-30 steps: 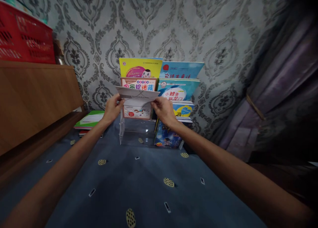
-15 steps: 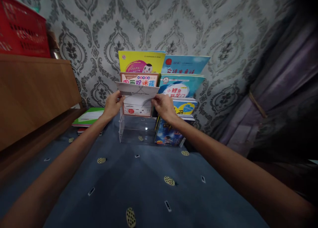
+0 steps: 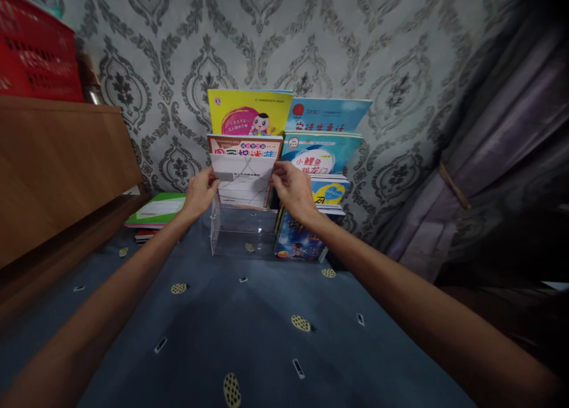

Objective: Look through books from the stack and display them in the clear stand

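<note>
A thin white booklet [image 3: 244,188] with grey and black print stands nearly upright between my hands. My left hand [image 3: 201,190] pinches its left edge, and my right hand [image 3: 293,188] grips its right edge. Just behind it is a brown-bordered picture book [image 3: 242,142], its lower part covered by the booklet. These are in the left column of a clear plastic book rack [image 3: 235,221], where a yellow book [image 3: 244,107] fills the back. Blue-covered books [image 3: 326,150] rise in steps in the right column, with a dark blue book [image 3: 300,239] at the front.
A stack of books with a green cover [image 3: 157,207] on top lies left of the rack. Further left stands a wooden cabinet [image 3: 62,165] bearing a red basket [image 3: 38,49]. Patterned wallpaper is behind, a tied curtain [image 3: 453,182] to the right, and dark blue cloth [image 3: 262,348] underneath.
The white booklet has tipped from leaning toward me to more upright, and its top edge sits lower against the brown-bordered book. Both hands keep their hold. The view has shifted slightly.
</note>
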`<control>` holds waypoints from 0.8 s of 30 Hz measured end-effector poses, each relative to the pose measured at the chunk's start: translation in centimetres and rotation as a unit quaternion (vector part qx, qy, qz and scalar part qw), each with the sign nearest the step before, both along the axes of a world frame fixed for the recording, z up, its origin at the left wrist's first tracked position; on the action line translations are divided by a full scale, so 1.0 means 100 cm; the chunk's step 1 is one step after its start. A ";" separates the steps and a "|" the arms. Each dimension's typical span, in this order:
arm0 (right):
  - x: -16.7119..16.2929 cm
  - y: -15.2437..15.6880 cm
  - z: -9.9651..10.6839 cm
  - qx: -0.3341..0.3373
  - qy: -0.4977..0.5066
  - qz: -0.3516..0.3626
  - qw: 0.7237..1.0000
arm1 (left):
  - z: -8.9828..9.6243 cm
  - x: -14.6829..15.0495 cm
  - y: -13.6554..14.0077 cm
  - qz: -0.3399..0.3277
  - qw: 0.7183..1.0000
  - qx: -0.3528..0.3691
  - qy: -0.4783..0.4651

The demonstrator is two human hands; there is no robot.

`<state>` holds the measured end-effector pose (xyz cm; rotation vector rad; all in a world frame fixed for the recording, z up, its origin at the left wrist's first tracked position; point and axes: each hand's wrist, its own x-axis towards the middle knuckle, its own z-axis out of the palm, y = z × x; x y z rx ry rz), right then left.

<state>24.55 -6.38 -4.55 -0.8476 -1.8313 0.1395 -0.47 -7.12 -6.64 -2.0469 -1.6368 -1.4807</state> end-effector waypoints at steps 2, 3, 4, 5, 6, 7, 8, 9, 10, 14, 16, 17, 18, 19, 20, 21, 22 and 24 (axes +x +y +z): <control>-0.001 -0.002 -0.001 -0.002 0.002 0.003 1.000 | -0.002 0.001 -0.001 0.001 1.000 0.003 -0.016; -0.001 -0.003 -0.001 -0.003 0.003 0.006 1.000 | -0.003 0.002 -0.001 0.002 1.000 0.005 -0.026; -0.001 -0.004 -0.001 -0.003 0.004 0.010 1.000 | -0.004 0.002 -0.001 0.002 0.999 0.006 -0.036; -0.002 -0.005 -0.001 -0.004 0.005 0.013 1.000 | -0.005 0.003 -0.001 0.002 0.999 0.006 -0.044; -0.002 -0.006 -0.001 -0.003 0.008 0.015 1.000 | -0.007 0.003 0.000 0.001 0.999 0.007 -0.051; -0.002 -0.007 -0.001 -0.003 0.010 0.018 1.000 | -0.008 0.003 0.000 0.000 0.998 0.010 -0.058; -0.002 -0.008 -0.001 -0.001 0.015 0.020 1.000 | -0.009 0.003 0.001 0.000 0.998 0.015 -0.066; -0.002 -0.008 -0.001 0.001 0.020 0.020 1.000 | -0.010 0.003 0.002 0.001 0.997 0.019 -0.074; -0.002 -0.007 -0.001 0.004 0.025 0.020 0.999 | -0.010 0.002 0.003 0.001 0.996 0.022 -0.082; -0.004 -0.004 -0.002 0.013 0.043 0.010 0.999 | -0.008 0.001 0.007 0.003 0.996 0.001 -0.093; -0.005 -0.002 -0.002 0.013 0.043 0.008 0.999 | -0.005 0.000 0.008 0.008 0.996 -0.023 -0.082; -0.005 -0.001 -0.002 0.011 0.042 0.009 0.999 | -0.004 0.000 0.008 0.014 0.996 -0.034 -0.076; -0.006 -0.001 -0.002 0.009 0.040 0.011 0.999 | -0.003 0.000 0.008 0.022 0.997 -0.040 -0.069; -0.006 0.000 -0.002 0.006 0.039 0.014 0.999 | -0.002 0.000 0.007 0.031 0.997 -0.041 -0.060; -0.006 0.000 -0.002 0.004 0.038 0.018 0.999 | -0.001 0.000 0.007 0.040 0.997 -0.035 -0.050; -0.006 0.001 -0.002 0.002 0.039 0.022 0.999 | 0.000 0.000 0.007 0.048 0.998 -0.029 -0.041; -0.006 0.001 -0.002 0.001 0.042 0.025 0.999 | 0.001 0.000 0.007 0.054 0.998 -0.026 -0.036; -0.006 0.002 -0.003 -0.004 0.049 0.033 0.998 | 0.002 0.000 0.009 0.053 0.997 -0.037 -0.042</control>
